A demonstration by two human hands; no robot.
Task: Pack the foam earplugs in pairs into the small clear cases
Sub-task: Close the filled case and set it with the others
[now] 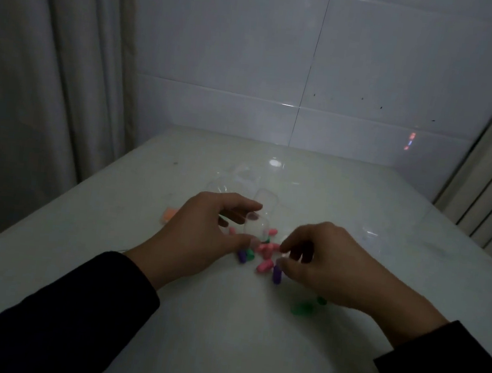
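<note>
**Left hand grips a clear case over the earplug pile**

Dim light here, and both hands are low over the pale glossy counter. The left hand has its thumb and fingers curled round a small clear plastic case, lid tipped up behind it, with something dark purple showing inside. Just beneath it sits the loose pile of pink foam earplugs, with a purple foam earplug and a green one at its near-left edge. The right hand pinches another purple foam earplug between thumb and fingertip, right beside the pile. More clear empty cases lie farther back, blurred. An orange foam earplug lies off to the left, green earplugs under the right wrist.
</note>
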